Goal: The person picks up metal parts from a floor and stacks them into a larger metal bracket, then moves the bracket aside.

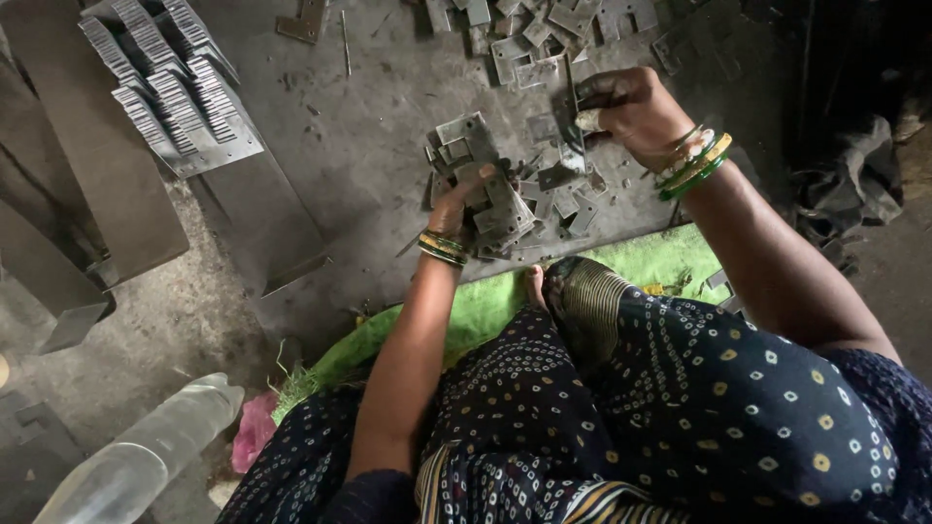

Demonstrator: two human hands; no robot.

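Observation:
My left hand [461,199] rests on a loose pile of small grey metal plates [485,175] on the floor in front of me, fingers curled around some of them. My right hand [626,107] is raised a little farther right, pinching a thin dark metal pin or rod [573,97] that stands upright over the pile. Both wrists wear bangles. Whether the pin touches a plate is hidden by the fingers.
More loose metal plates [544,34] lie scattered at the top. Neat stacked rows of plates [165,78] sit on a metal sheet at upper left. A clear plastic bottle [146,451] lies at lower left. A green cloth [485,306] lies under my legs.

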